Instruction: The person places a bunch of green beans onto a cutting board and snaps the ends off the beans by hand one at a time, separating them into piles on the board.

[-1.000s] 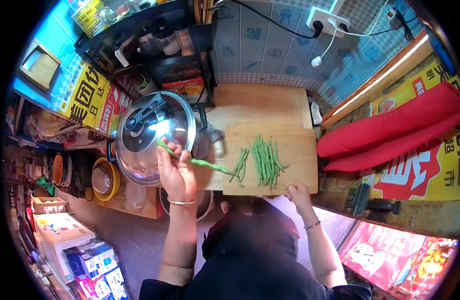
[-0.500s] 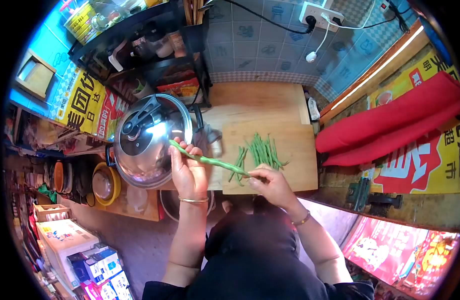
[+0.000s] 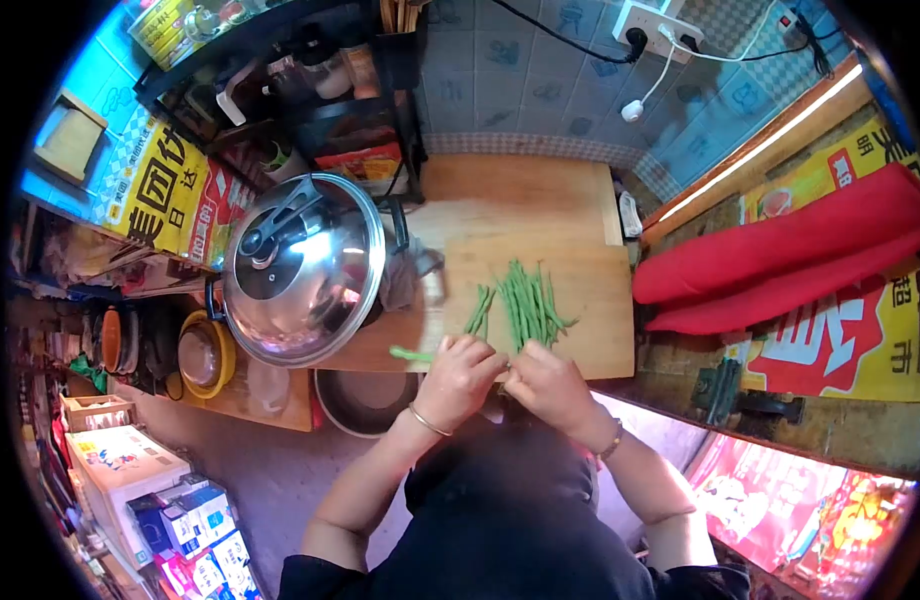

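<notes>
A long green bean (image 3: 412, 354) sticks out to the left of my left hand (image 3: 463, 376), whose fingers are closed round it. Close beside it, my right hand (image 3: 549, 388) pinches at the bean's other end, mostly hidden by the fingers. Both hands are at the front edge of the cutting board (image 3: 600, 300). On the board behind them lies a pile of green beans (image 3: 529, 302), with a smaller group of beans (image 3: 480, 308) to its left.
A lidded pot (image 3: 305, 275) stands left of the board. Below it is a round basin (image 3: 365, 400). Red cloth (image 3: 780, 255) lies at the right. A black rack (image 3: 280, 110) holds bottles at the back left.
My left hand has moved right and down from in front of the pot, along the bean, to meet my right hand. The right hand has come in from the right and holds the bean's end.
</notes>
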`<action>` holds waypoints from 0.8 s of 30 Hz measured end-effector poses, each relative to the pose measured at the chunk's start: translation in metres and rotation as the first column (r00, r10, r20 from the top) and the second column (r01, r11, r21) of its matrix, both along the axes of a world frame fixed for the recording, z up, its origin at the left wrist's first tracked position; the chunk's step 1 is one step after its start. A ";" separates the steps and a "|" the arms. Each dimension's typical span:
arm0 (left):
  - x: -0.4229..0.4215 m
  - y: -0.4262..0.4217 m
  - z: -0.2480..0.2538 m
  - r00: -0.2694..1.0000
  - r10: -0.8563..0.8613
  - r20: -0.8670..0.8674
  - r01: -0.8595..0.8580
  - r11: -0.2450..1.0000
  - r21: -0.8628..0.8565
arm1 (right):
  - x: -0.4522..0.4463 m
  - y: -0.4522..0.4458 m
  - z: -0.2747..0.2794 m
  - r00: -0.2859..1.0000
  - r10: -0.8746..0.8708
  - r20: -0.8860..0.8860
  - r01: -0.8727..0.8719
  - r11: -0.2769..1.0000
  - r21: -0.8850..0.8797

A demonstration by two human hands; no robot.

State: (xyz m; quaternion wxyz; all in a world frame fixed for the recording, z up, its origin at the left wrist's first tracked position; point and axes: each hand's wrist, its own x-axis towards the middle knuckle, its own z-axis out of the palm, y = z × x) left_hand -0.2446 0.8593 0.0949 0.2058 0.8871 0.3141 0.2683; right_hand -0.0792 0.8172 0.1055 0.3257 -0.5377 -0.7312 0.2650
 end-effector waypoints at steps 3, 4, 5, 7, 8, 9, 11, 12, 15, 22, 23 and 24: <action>0.008 -0.007 -0.011 0.988 0.059 0.145 -0.050 0.997 -0.061 | -0.001 -0.002 -0.005 0.997 -0.068 0.020 0.068 0.997 -0.020; 0.011 -0.010 -0.017 0.948 0.123 0.295 -0.090 0.988 -0.123 | -0.003 -0.001 -0.010 0.988 -0.135 -0.073 0.131 0.990 -0.052; 0.014 -0.015 -0.021 0.915 0.202 0.350 -0.140 0.971 -0.196 | -0.005 -0.001 -0.016 0.988 -0.135 -0.073 0.131 0.990 -0.058; 0.019 -0.020 -0.025 0.817 0.412 0.404 -0.197 0.858 -0.475 | -0.009 -0.001 -0.032 0.937 -0.239 -0.254 0.172 0.950 -0.260; 0.020 -0.019 -0.028 0.691 0.611 0.387 -0.196 0.673 -0.713 | -0.009 -0.002 -0.041 0.937 -0.242 -0.253 0.175 0.949 -0.262; 0.018 -0.013 -0.040 0.623 0.689 0.370 -0.244 0.622 -0.744 | -0.008 -0.006 -0.050 0.930 -0.254 -0.265 0.173 0.941 -0.291; 0.014 0.012 -0.052 0.433 0.773 0.464 -0.112 0.557 -0.823 | 0.003 -0.017 -0.075 0.937 -0.267 -0.224 0.171 0.912 -0.373; 0.010 0.026 -0.058 0.216 0.837 0.503 0.037 0.507 -0.861 | 0.014 -0.025 -0.088 0.938 -0.268 -0.221 0.171 0.910 -0.379; -0.002 0.071 -0.079 0.081 0.868 0.490 0.021 0.490 -0.872 | 0.057 -0.055 -0.127 0.928 -0.365 -0.074 0.260 0.778 -0.571; 0.012 0.122 -0.143 0.400 0.864 0.306 -0.358 0.454 -0.816 | 0.156 -0.131 -0.195 0.724 -0.683 0.097 0.492 0.413 -0.766; 0.014 0.120 -0.182 0.522 0.811 0.262 -0.434 0.517 -0.738 | 0.159 -0.125 -0.195 0.726 -0.687 0.040 0.500 0.487 -0.716; 0.016 0.115 -0.217 0.633 0.748 0.199 -0.488 0.585 -0.648 | 0.161 -0.117 -0.195 0.727 -0.687 -0.016 0.509 0.555 -0.658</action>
